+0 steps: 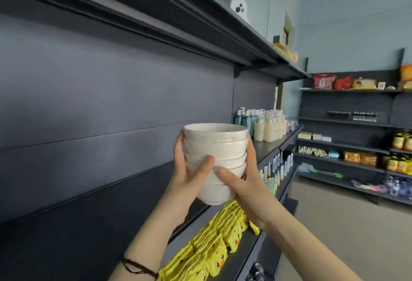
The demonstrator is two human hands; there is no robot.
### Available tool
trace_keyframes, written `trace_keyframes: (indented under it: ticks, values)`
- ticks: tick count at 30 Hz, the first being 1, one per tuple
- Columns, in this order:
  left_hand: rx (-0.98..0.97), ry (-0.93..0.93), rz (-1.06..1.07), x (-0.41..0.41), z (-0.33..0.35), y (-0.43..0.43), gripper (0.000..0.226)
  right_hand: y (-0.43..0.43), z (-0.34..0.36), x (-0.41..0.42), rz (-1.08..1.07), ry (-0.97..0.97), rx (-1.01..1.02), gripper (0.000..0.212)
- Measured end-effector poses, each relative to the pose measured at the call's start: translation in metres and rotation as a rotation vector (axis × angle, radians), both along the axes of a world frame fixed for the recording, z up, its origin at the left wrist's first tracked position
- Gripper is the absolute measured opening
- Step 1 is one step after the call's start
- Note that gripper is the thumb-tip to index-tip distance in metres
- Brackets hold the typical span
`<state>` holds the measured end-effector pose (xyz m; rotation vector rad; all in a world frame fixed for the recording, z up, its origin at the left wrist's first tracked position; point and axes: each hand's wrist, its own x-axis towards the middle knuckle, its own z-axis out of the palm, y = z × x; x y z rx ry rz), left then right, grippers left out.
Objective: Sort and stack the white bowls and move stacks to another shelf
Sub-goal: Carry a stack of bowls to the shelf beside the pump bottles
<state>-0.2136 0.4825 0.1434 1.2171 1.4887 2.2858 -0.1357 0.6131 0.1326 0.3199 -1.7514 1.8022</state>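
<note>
Left hand (189, 180) and right hand (247, 182) grip a nested stack of round white ceramic bowls (215, 147), fingers curled round its sides, held above yellow duck-printed packets (214, 242); labels on cream pump bottles (269, 128) too blurred to read

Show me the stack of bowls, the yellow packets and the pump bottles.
stack of bowls (215, 147), head view, side of the second bowl
yellow packets (231, 236), head view, face of one packet
pump bottles (268, 130), head view, body of a cream bottle
</note>
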Motion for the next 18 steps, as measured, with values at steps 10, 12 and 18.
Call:
trace_keyframes:
  ticks: [10,12,18]
  values:
    - [-0.01,-0.015,-0.078,-0.066,-0.002,0.152,0.086,0.142,-0.006,-0.056,-0.102,0.013,-0.026,0.104]
    - [-0.027,-0.008,-0.075,-0.075,-0.005,0.182,0.084,0.173,-0.011,-0.066,-0.109,0.008,-0.031,0.105]
    - [-0.011,-0.009,-0.022,-0.098,-0.012,0.283,0.081,0.278,-0.015,-0.094,-0.05,-0.014,-0.016,0.104]
